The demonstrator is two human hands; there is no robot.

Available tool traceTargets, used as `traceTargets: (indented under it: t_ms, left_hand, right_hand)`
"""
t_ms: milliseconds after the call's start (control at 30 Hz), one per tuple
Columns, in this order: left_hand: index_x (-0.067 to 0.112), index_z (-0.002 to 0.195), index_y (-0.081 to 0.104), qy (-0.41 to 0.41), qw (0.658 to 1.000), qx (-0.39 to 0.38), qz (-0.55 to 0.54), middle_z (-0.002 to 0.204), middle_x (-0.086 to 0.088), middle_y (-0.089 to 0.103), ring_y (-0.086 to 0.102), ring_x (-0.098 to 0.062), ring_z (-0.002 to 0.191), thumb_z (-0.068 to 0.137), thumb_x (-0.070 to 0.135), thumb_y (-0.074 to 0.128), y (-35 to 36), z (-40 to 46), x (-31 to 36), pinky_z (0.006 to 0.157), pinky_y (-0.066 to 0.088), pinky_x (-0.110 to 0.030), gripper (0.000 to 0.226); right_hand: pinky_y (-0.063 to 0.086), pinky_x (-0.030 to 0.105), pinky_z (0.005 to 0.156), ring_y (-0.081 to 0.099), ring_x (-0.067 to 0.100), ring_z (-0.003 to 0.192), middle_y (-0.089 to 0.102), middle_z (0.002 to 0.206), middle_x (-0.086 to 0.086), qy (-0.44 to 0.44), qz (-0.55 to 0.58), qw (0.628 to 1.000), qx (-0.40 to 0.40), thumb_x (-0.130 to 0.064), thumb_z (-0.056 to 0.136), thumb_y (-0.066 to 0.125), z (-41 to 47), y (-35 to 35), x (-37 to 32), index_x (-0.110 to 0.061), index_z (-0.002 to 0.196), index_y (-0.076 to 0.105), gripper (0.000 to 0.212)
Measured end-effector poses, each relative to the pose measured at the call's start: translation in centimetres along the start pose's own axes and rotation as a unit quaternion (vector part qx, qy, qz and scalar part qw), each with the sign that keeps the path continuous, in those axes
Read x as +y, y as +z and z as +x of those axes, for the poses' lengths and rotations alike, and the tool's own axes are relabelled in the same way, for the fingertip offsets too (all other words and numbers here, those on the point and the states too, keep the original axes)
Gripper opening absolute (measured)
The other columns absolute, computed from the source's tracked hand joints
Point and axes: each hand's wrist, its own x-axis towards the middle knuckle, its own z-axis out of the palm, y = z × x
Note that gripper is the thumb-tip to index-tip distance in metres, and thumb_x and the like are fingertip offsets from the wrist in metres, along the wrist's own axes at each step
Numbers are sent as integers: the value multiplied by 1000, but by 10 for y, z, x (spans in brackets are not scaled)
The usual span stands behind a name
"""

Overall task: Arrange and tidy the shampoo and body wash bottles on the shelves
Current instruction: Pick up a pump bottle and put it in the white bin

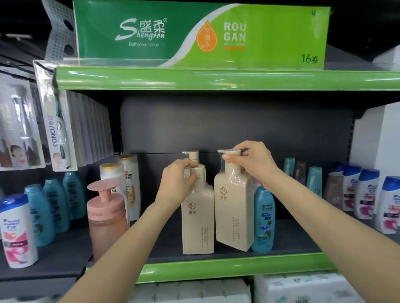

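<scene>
- Two tall beige square pump bottles are in my hands on the dark shelf [297,245] with green edge.
- My left hand [178,177] grasps the pump of the left beige bottle [198,219], which stands upright.
- My right hand [252,161] pinches the pump head of the right beige bottle [233,211], which is tilted and leans against a small blue bottle [264,220].
- Next, I think, it must be set flat, labels forward.

Smooth matt beige plastic pump bottles [198,213], glossy green shelf edge [227,267], seemingly matt dark shelf board [59,255]
</scene>
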Motion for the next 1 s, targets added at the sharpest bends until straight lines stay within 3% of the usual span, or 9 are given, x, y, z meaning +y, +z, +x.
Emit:
traceTargets:
  t_ms: [167,300,400,500,567,667,833,1000]
  left_hand:
    - [18,121,58,27,997,70,3,128,0,53,43,-16,119,86,12,63,2,-15,8,91,25,-12,36]
    - [20,113,61,94,988,117,-27,121,11,48,41,-7,112,82,12,68,3,-44,12,90,25,-2,33]
    - [24,106,62,62,989,56,-123,111,11,56,52,1,94,83,16,69,7,-68,10,82,39,-7,25]
    - [29,103,63,-28,968,-47,-245,100,9,68,63,-4,88,89,22,61,7,-89,8,80,50,-22,16]
    - [27,109,63,-84,936,-137,-314,101,5,70,65,-11,94,90,28,58,6,-105,8,82,53,-26,20]
    - [27,117,58,-118,918,-253,-280,109,7,67,65,-10,98,78,40,66,9,-126,7,82,54,-26,42]
    - [26,108,60,-158,924,-179,-298,102,2,67,67,-17,94,74,23,77,14,-136,9,76,58,-37,38]
    - [22,105,62,-190,914,-149,-327,102,-2,69,68,-20,93,69,30,81,19,-143,12,73,58,-38,42]
  right_hand:
    - [56,45,84,68,20,89,70,93,4,-1,35,999,-30,-33,73,79,-16,-9,-4,-20,95,67,28]
    - [59,37,77,68,23,90,70,92,7,-1,86,995,-55,-24,79,75,-37,-18,-7,-17,93,69,17]
    - [57,24,64,67,17,86,69,90,4,4,109,991,-75,-24,82,73,-51,-20,-7,-13,96,69,18]
    - [55,23,62,65,13,79,68,85,1,15,119,988,-93,-25,83,72,-66,-16,-1,-12,96,70,19]
    - [55,25,63,63,13,75,67,79,-2,25,126,987,-99,-25,83,72,-74,-12,4,-14,91,71,14]
    - [57,29,66,63,17,75,69,81,1,44,148,983,-95,-25,84,71,-80,-9,10,-14,89,72,13]
    - [56,21,69,64,9,83,69,91,-2,14,126,987,-95,-25,89,64,-87,-3,16,-11,103,68,20]
    - [54,14,73,64,5,94,67,107,-2,38,151,975,-158,-19,90,62,-112,-2,38,-12,120,60,31]
